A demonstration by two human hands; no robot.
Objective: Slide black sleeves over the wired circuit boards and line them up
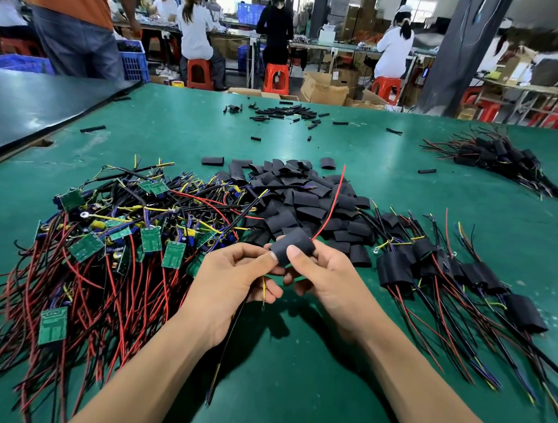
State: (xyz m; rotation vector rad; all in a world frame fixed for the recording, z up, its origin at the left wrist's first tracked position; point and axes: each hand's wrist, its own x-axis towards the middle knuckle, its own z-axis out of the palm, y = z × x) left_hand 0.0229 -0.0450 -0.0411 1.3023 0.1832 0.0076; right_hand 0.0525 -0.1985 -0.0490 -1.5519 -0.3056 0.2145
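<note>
Forearms reach in from the near edge over the green desk, and both hands meet just above it at the middle. The left hand pinches the near-left end of one black sleeve between thumb and curled fingers. The right hand grips the same sleeve from the other side, thumb pressed on its front face and fingers wrapped behind. Neither hand is free.

The sleeve's long axis runs from near-left to far-right. A red wire leaves its far-right mouth and arcs up and away. A yellow wire and a black lead drop from the near-left end, past the left palm, toward the camera. No green board shows at either mouth, so the board is probably fully covered, though I cannot see inside to confirm it.

To the left lies the heap of bare boards with tangled wires; beyond the hands sits the pile of loose sleeves. The row of sleeved boards lies to the right, sleeves side by side, leads trailing toward the near-right.

That row is what the coming move likely turns on. It lies on the right hand's side, and that hand is plainly the nearer one. The held piece would need turning so that its long axis matches its neighbours' and its leads trail the same way.
</note>
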